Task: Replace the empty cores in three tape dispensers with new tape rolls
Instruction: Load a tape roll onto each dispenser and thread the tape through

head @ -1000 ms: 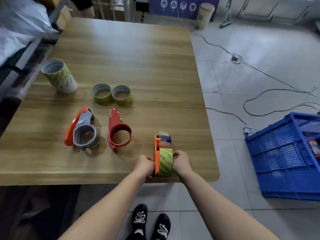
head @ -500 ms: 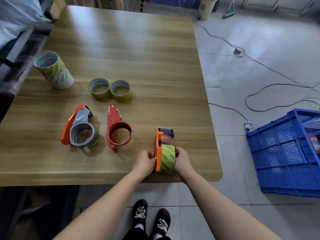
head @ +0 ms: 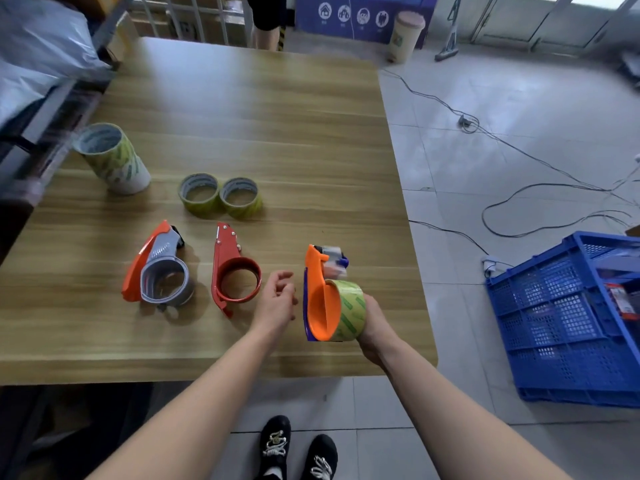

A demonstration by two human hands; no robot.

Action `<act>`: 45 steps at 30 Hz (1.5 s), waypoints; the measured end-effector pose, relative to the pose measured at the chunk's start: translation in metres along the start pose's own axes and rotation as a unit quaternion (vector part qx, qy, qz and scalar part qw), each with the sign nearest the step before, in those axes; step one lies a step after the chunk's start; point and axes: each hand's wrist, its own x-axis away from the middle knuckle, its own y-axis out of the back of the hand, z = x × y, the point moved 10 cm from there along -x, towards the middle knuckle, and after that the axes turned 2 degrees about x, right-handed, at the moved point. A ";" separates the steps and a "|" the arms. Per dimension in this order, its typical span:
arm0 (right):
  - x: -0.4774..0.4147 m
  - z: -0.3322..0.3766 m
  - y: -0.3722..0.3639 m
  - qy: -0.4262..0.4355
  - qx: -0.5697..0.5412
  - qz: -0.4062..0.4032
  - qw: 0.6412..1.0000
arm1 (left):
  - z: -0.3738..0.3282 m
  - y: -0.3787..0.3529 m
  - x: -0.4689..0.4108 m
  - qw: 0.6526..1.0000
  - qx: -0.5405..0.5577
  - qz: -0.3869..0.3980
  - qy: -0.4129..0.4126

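table [head: 242, 116], near edge | your right hand [head: 375, 320] grips orange dispenser [head: 320, 306] | left hand [head: 277, 299] empty, loose, beside red dispenser [head: 235, 275]

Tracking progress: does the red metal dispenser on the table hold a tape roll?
No, the round ring of the red metal tape dispenser is hollow, with the wooden table showing through it.

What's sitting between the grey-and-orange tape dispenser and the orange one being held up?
In the head view, the red dispenser lies flat on the table between them, and the left hand is there too, nearer the held orange dispenser.
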 end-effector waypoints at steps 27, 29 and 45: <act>0.022 0.042 -0.024 0.052 0.034 0.093 0.994 | -0.093 0.054 -0.013 0.925 -0.290 -0.170 -0.176; 0.022 0.048 -0.023 0.059 0.024 0.084 0.994 | -0.081 0.043 -0.009 0.941 -0.269 -0.126 -0.165; 0.022 0.044 -0.007 0.056 0.002 0.009 0.998 | -0.038 -0.017 0.032 0.997 0.063 0.036 -0.027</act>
